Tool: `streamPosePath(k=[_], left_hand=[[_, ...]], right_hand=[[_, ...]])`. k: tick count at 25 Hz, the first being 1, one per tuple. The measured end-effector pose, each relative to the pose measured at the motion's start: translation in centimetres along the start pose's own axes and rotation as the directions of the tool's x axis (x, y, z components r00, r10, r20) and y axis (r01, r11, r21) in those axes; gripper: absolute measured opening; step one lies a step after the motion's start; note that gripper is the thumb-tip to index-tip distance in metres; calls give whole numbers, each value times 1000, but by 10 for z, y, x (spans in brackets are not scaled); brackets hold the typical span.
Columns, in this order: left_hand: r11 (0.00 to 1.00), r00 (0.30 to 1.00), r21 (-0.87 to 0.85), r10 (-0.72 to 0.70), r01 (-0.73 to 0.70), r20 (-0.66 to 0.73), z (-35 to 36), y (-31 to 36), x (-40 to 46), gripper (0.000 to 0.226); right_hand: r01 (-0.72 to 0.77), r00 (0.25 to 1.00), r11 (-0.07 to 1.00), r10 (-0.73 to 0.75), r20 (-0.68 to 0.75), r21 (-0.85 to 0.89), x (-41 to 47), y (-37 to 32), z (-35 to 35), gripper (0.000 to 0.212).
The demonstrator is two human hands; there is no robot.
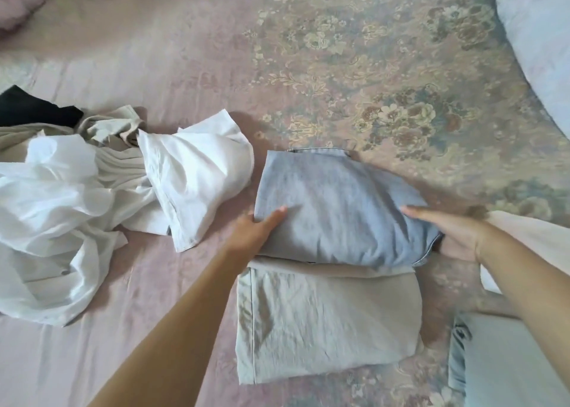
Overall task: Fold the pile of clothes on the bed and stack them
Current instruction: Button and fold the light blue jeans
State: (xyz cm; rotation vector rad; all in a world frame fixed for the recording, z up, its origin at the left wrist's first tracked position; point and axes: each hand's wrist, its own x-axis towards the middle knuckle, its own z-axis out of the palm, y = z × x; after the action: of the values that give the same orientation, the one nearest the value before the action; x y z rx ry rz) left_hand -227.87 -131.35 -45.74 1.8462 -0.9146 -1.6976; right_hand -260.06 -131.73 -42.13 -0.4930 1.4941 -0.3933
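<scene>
Step in hand, as I read it: seating the folded pale-blue denim garment (342, 209) onto the folded beige cotton garment (324, 323). Blue one sits centre, overlapping only the far edge of the beige one, so it is offset, not squared up.

Left hand (257, 230): thumb lies on top of the blue fold's left edge, other fingers hidden under it, so it looks like a pinch on that edge. Right hand (453, 230): fingers straight, flat against the right end, pressing, gripping nothing.

To do it well: slide the blue bundle nearer until edges align with the beige below, keep both sides supported so the fold doesn't spring open, then press flat.

Unfolded pile of white, beige and black clothes (92, 184) lies left on the pink floral bedsheet (354, 76), close beside the stack.

No containers in view; the stack is the only thing holding anything.
</scene>
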Motion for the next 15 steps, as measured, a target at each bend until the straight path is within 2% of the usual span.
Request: streamPosePath(k=[2,4,6,9,11,13,15], left_hand=[[990,987,-25,138,-141,-85,1,6,3,21],[963,960,-106,230,-248,-158,2,15,6,22],[985,968,-61,146,-161,-206,5,18,10,28],[968,964,230,-42,105,-261,12,1,22,35],[957,952,246,-76,152,-295,16,-7,27,43],[939,945,284,-102,195,-312,19,-7,30,49],[936,944,249,-176,248,-279,16,-1,32,55]], right_hand=[[208,976,964,-193,-99,165,3,-11,3,46],[403,908,880,-350,-230,252,9,-27,10,30],[440,882,863,-362,-303,249,23,-26,20,28],[182,890,976,-113,-442,118,49,-4,26,32],[58,861,997,-27,-508,46,56,3,26,43],[-25,903,998,45,-427,54,53,-1,25,68],[-119,963,993,120,-243,18,45,-7,28,87]])
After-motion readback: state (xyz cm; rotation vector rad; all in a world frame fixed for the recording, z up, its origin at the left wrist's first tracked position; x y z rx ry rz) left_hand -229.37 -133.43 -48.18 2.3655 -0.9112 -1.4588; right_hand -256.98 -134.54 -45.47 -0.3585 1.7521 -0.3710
